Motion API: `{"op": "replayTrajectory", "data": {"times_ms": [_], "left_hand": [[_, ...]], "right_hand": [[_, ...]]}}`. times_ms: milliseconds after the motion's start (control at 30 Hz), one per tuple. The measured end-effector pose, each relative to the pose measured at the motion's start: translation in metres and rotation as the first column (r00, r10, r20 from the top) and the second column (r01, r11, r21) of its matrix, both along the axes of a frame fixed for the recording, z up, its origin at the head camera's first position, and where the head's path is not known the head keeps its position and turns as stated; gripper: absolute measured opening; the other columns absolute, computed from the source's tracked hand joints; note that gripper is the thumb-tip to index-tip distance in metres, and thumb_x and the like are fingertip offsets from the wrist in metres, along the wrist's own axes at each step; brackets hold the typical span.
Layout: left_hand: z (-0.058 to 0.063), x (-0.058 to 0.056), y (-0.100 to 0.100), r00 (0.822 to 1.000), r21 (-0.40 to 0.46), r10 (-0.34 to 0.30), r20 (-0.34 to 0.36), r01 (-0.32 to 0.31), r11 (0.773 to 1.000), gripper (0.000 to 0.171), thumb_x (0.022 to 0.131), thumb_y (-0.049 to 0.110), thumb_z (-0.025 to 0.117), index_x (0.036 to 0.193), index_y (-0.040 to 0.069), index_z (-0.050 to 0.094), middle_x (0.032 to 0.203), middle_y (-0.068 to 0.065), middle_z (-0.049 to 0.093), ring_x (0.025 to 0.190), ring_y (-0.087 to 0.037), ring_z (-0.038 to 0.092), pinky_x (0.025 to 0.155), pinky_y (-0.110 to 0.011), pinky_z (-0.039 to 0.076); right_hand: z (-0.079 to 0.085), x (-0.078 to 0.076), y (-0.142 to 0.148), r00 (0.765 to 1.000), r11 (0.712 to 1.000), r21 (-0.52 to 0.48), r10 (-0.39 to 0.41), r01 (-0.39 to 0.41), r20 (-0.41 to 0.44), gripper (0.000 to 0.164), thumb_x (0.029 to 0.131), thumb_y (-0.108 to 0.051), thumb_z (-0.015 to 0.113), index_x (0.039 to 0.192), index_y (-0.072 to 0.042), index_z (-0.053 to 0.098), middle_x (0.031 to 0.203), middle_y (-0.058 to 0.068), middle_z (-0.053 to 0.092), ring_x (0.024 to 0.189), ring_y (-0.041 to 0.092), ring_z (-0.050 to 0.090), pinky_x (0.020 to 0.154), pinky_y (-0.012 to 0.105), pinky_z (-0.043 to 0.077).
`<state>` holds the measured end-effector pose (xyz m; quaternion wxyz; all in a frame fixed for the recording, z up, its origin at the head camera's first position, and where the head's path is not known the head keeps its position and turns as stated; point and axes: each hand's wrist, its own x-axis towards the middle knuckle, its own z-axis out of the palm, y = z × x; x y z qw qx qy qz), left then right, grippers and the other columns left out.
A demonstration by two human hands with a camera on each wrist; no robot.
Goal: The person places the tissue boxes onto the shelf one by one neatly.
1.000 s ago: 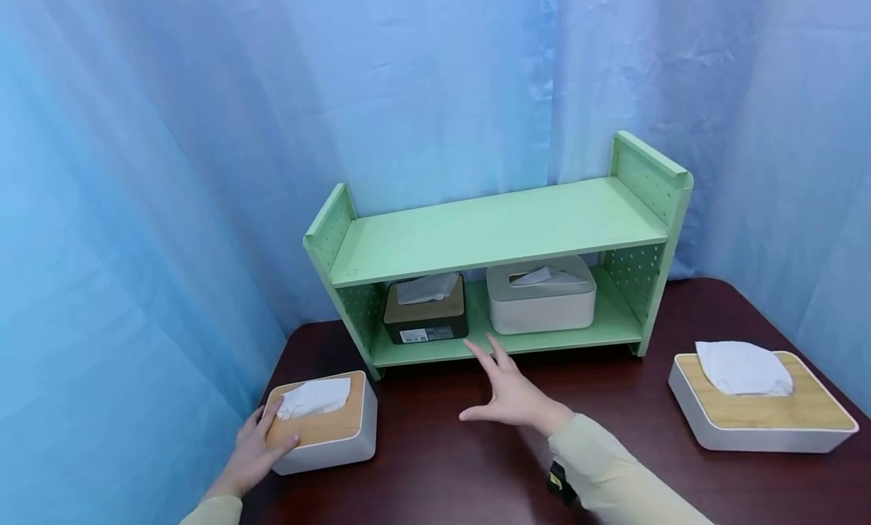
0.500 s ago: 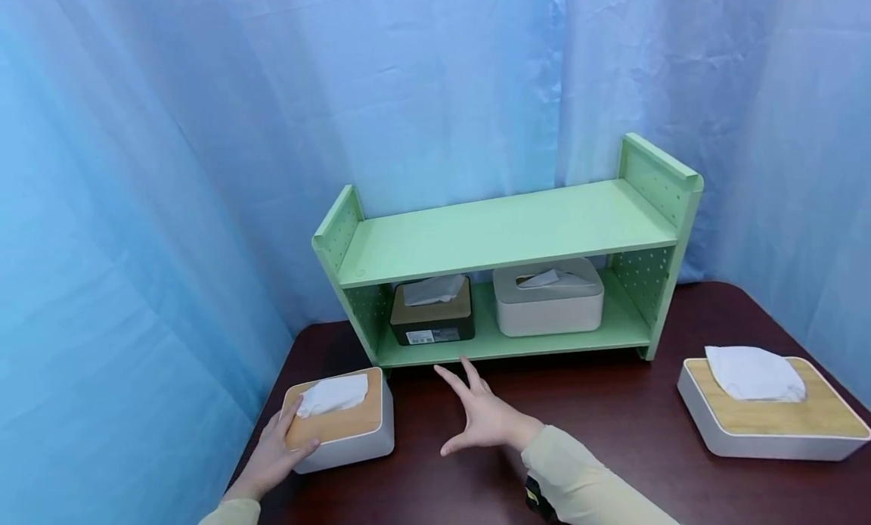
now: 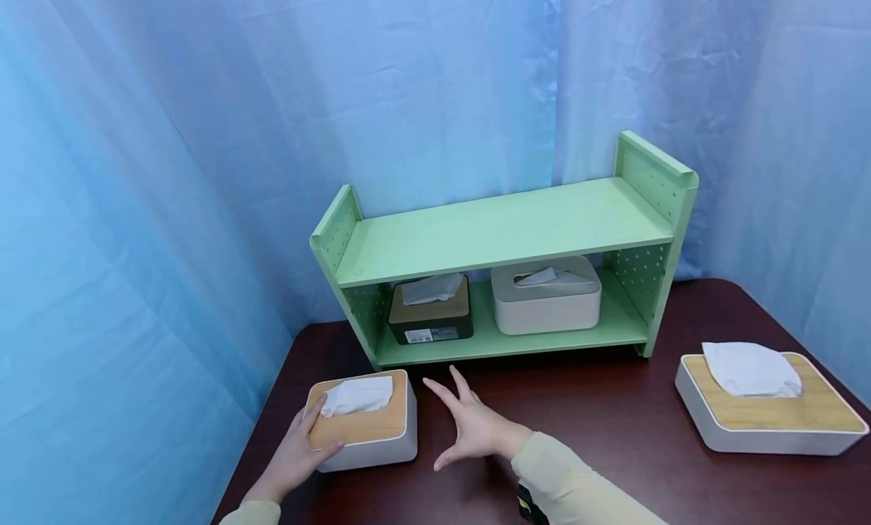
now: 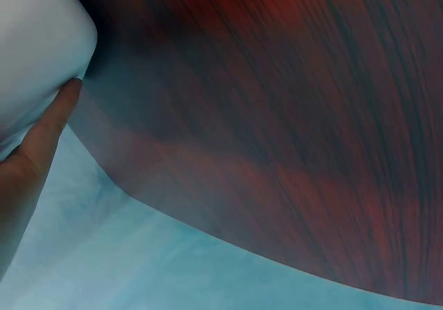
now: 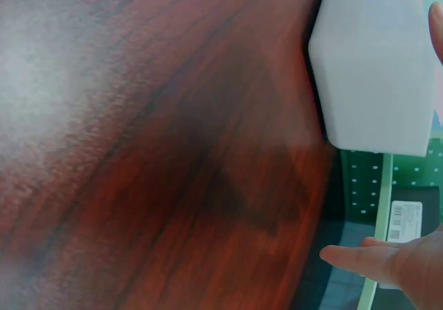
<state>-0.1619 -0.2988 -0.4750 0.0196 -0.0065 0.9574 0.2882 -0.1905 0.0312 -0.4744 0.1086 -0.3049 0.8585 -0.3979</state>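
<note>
A white tissue box (image 3: 370,430) with a wood-toned lid stands on the dark table (image 3: 599,419), a white tissue showing on top. My left hand (image 3: 296,457) rests on its left end, thumb at the front edge and fingers on the lid. The left wrist view catches one outstretched finger (image 4: 59,120) touching the box's white side. To the right of the box, my right hand (image 3: 476,427) hovers with thumb and fingers spread apart. It touches nothing; a gap lies between it and the box. In the right wrist view its fingers (image 5: 360,258) reach past the box's side.
A green two-tier shelf (image 3: 503,234) stands behind. Its lower tier holds a dark tissue box (image 3: 432,324) with a brown lid and a white tissue box (image 3: 547,313) with a grey lid. Another wood-lidded tissue box (image 3: 782,438) sits at right. Blue curtains (image 3: 170,207) surround the table.
The wood-lidded tissue box has slid right along the table with my left hand on it. My right hand has come left and slightly nearer, toward the box, its fingers still spread.
</note>
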Motion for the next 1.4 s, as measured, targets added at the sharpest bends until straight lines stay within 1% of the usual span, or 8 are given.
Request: {"op": "replayTrajectory", "data": {"times_ms": [233, 333, 433, 600, 800, 900, 1133, 1400], "left_hand": [[-0.004, 0.000, 0.017, 0.997, 0.044, -0.041, -0.069, 0.045, 0.998, 0.091, 0.076, 0.042, 0.075, 0.149, 0.008, 0.031, 0.145, -0.029, 0.029, 0.128, -0.042, 0.039, 0.102, -0.056, 0.037], [-0.006, 0.000, 0.027, 0.993, 0.057, -0.065, -0.096, 0.071, 0.996, 0.091, 0.076, 0.041, 0.077, 0.148, 0.008, 0.032, 0.144, -0.029, 0.031, 0.128, -0.042, 0.040, 0.101, -0.056, 0.037], [-0.008, 0.000, 0.041, 0.991, 0.072, -0.087, -0.099, 0.094, 0.993, 0.091, 0.076, 0.041, 0.077, 0.148, 0.008, 0.033, 0.145, -0.029, 0.031, 0.128, -0.041, 0.040, 0.101, -0.055, 0.037], [-0.009, -0.001, 0.064, 0.993, 0.075, -0.086, -0.081, 0.092, 0.993, 0.092, 0.077, 0.046, 0.075, 0.148, 0.008, 0.031, 0.147, -0.029, 0.027, 0.129, -0.041, 0.039, 0.100, -0.055, 0.039], [-0.007, -0.002, 0.080, 0.993, 0.073, -0.091, -0.079, 0.097, 0.993, 0.094, 0.078, 0.052, 0.072, 0.149, 0.007, 0.028, 0.149, -0.030, 0.023, 0.130, -0.041, 0.039, 0.099, -0.054, 0.040], [-0.006, 0.000, 0.084, 0.994, 0.076, -0.080, -0.070, 0.085, 0.993, 0.094, 0.078, 0.050, 0.072, 0.149, 0.007, 0.029, 0.148, -0.030, 0.024, 0.129, -0.042, 0.040, 0.099, -0.055, 0.041], [-0.007, -0.004, 0.095, 0.990, 0.054, -0.098, -0.098, 0.104, 0.993, 0.094, 0.078, 0.051, 0.072, 0.148, 0.006, 0.030, 0.146, -0.032, 0.025, 0.126, -0.042, 0.043, 0.097, -0.054, 0.043], [-0.008, -0.003, 0.111, 0.984, 0.056, -0.116, -0.134, 0.125, 0.991, 0.092, 0.077, 0.048, 0.074, 0.147, 0.005, 0.032, 0.144, -0.032, 0.028, 0.123, -0.040, 0.046, 0.095, -0.053, 0.044]], "right_hand": [[-0.004, 0.004, -0.003, 1.000, 1.000, 0.003, 0.002, -0.002, -0.004, 0.117, 0.061, -0.035, 0.089, 0.152, -0.026, 0.014, 0.152, 0.032, -0.007, 0.132, 0.057, 0.024, 0.089, 0.056, 0.046], [-0.006, 0.006, -0.008, 1.000, 1.000, -0.008, 0.020, -0.020, -0.020, 0.116, 0.062, -0.035, 0.089, 0.151, -0.025, 0.016, 0.152, 0.034, -0.007, 0.130, 0.056, 0.029, 0.090, 0.054, 0.046], [-0.009, 0.008, -0.013, 0.999, 1.000, -0.021, 0.022, -0.023, -0.039, 0.115, 0.062, -0.036, 0.089, 0.151, -0.025, 0.018, 0.150, 0.036, -0.010, 0.127, 0.053, 0.035, 0.092, 0.052, 0.046], [-0.013, 0.009, -0.012, 0.995, 0.998, -0.045, -0.048, 0.044, -0.083, 0.110, 0.061, -0.035, 0.089, 0.150, -0.023, 0.025, 0.149, 0.038, -0.013, 0.120, 0.049, 0.046, 0.090, 0.050, 0.048], [-0.018, 0.009, -0.007, 0.983, 0.988, -0.054, -0.150, 0.145, -0.102, 0.100, 0.062, -0.035, 0.088, 0.146, -0.021, 0.036, 0.149, 0.039, -0.006, 0.111, 0.047, 0.054, 0.085, 0.052, 0.050], [-0.020, 0.011, -0.005, 0.980, 0.985, -0.058, -0.169, 0.164, -0.106, 0.094, 0.064, -0.035, 0.087, 0.144, -0.019, 0.041, 0.149, 0.041, -0.003, 0.106, 0.047, 0.057, 0.083, 0.053, 0.050], [-0.022, 0.010, 0.003, 0.959, 0.975, -0.067, -0.221, 0.212, -0.177, 0.084, 0.065, -0.026, 0.087, 0.138, -0.016, 0.048, 0.150, 0.039, 0.003, 0.095, 0.036, 0.063, 0.078, 0.043, 0.053], [-0.024, 0.011, 0.018, 0.957, 0.974, -0.067, -0.223, 0.214, -0.185, 0.082, 0.065, -0.026, 0.087, 0.137, -0.014, 0.050, 0.150, 0.038, 0.004, 0.086, 0.030, 0.066, 0.073, 0.036, 0.053]]}}
